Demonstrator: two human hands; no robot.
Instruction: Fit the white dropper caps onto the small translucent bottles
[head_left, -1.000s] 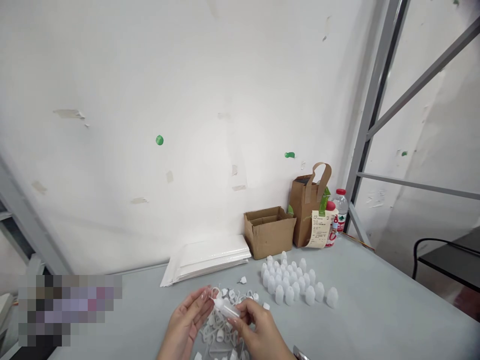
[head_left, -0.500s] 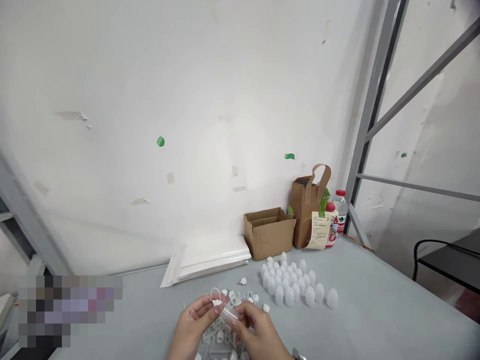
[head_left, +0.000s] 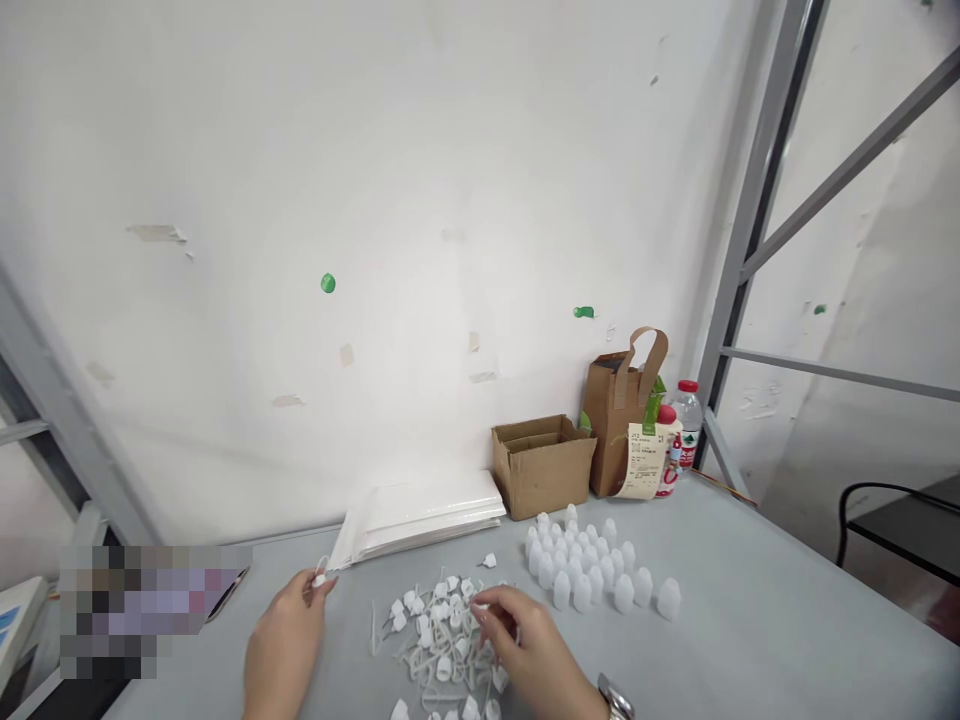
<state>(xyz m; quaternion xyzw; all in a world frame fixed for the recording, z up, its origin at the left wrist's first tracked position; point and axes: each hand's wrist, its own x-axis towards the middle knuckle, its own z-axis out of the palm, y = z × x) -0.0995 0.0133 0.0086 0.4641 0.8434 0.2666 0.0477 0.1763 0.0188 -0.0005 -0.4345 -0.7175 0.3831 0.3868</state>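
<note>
I see my left hand (head_left: 281,640) stretched out left over the counter (head_left: 750,620), fingers (head_left: 319,583) pinching a small white cap (head_left: 321,578); my right hand (head_left: 525,640) curls, fingers grasping pieces in the cap pile (head_left: 439,640).

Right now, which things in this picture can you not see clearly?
- Head view: what the left hand pinches is too small to tell.
- The right hand covers part of the pile of small white parts.
- A pixelated patch hides the table's left end.
</note>
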